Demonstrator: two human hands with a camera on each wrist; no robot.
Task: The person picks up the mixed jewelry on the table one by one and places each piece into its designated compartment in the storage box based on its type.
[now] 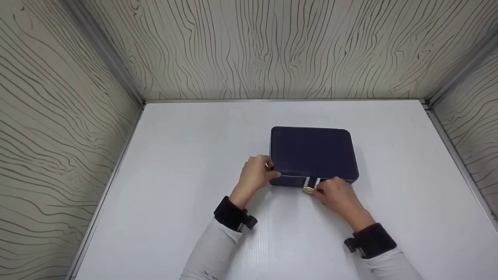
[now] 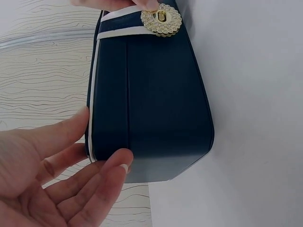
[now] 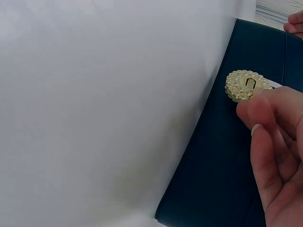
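A dark blue box (image 1: 313,151) with rounded corners and white piping lies on the table, its lid down. My left hand (image 1: 255,173) holds its front left corner; in the left wrist view the thumb lies at the lid edge and the fingers (image 2: 124,158) bend round the corner. At the front, a blue strap (image 2: 125,21) with white borders runs down from the lid to an ornate gold clasp (image 1: 308,190) with a turn-lock in its middle. The thumb and forefinger of my right hand (image 1: 339,194) pinch the edge of this clasp (image 3: 244,86), partly covering the strap.
The white table (image 1: 186,155) extends around the box on every side. Wood-grain patterned panels (image 1: 256,46) stand at the back, left and right, joined by grey metal rails (image 1: 105,50). Each wrist wears a black band (image 1: 230,214) with a small camera.
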